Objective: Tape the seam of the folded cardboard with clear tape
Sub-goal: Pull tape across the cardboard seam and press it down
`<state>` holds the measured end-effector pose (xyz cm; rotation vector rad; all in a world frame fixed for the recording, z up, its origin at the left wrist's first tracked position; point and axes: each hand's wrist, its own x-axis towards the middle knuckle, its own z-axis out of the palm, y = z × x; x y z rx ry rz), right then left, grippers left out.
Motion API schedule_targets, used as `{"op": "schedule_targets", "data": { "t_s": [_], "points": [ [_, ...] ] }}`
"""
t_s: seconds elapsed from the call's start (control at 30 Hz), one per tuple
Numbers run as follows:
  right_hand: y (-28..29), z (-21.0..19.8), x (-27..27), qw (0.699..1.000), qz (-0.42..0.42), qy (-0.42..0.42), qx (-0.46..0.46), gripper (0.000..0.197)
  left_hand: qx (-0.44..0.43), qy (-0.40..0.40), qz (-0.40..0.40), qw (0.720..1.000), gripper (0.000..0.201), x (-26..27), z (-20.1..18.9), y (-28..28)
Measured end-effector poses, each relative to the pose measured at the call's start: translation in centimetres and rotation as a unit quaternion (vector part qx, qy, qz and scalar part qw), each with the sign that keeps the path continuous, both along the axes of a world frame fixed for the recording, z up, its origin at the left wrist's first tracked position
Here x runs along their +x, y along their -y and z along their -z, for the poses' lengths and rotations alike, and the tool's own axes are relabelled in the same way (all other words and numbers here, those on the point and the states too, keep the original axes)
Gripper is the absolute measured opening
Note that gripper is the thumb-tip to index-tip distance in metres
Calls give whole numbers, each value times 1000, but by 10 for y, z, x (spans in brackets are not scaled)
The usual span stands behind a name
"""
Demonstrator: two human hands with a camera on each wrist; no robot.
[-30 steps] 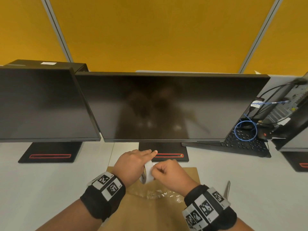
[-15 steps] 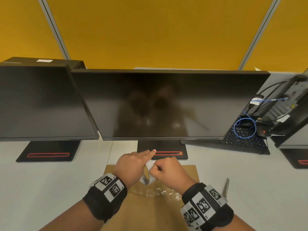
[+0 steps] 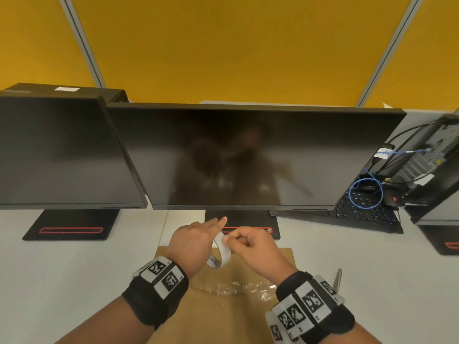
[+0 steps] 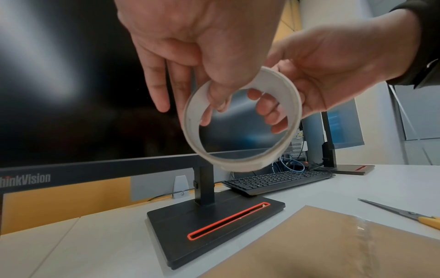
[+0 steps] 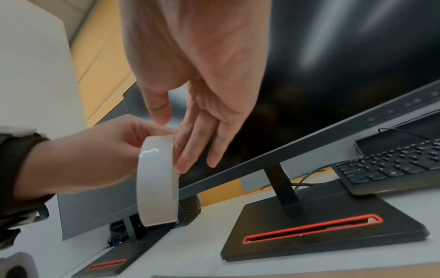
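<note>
since the tape roll (image 4: 241,124) is light, thin and slick, left fingers (image 4: 215,94) hook its rim; right fingers (image 3: 229,239) pinch at its edge (the clear film clings).

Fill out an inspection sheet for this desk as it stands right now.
Surface: white desk, cardboard flat on it.
Job's things: tape roll held above the cardboard; crinkled clear tape already across it.
Clutter: scissors right of the cardboard; keyboard.
Grippers: left hand grips the roll; right hand pinches at its rim.
Cables: blue cable coiled over the keyboard.
Surroundings: dark monitors, yellow partition.
</note>
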<state>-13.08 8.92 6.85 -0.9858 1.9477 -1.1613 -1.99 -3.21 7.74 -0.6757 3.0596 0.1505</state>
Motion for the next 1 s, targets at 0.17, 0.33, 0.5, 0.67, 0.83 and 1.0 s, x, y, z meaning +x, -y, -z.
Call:
{"op": "schedule_targets", "data": {
  "t_s": [0.17, 0.33, 0.5, 0.67, 0.83, 1.0],
  "points": [
    [-1, -5, -5, 997, -21, -73, 27, 12, -34, 47, 16, 998, 65, 0, 0, -5],
    [4, -10, 1, 966, -30, -246, 69, 18, -50, 57, 0, 997, 63, -4, 7, -4],
    [7, -10, 5, 960, -26, -266, 83, 19, -57, 83, -9, 995, 64, -8, 6, -4],
    [8, -12, 4, 954, -44, -280, 97, 20, -56, 101, -17, 993, 63, -8, 4, -8],
    [10, -10, 5, 952, -58, -276, 115, 18, -61, 105, -11, 993, 62, -9, 4, -9],
    [10, -9, 1, 955, -56, -267, 112, 13, -57, 108, -12, 992, 61, -9, 3, -9]
  ]
}}
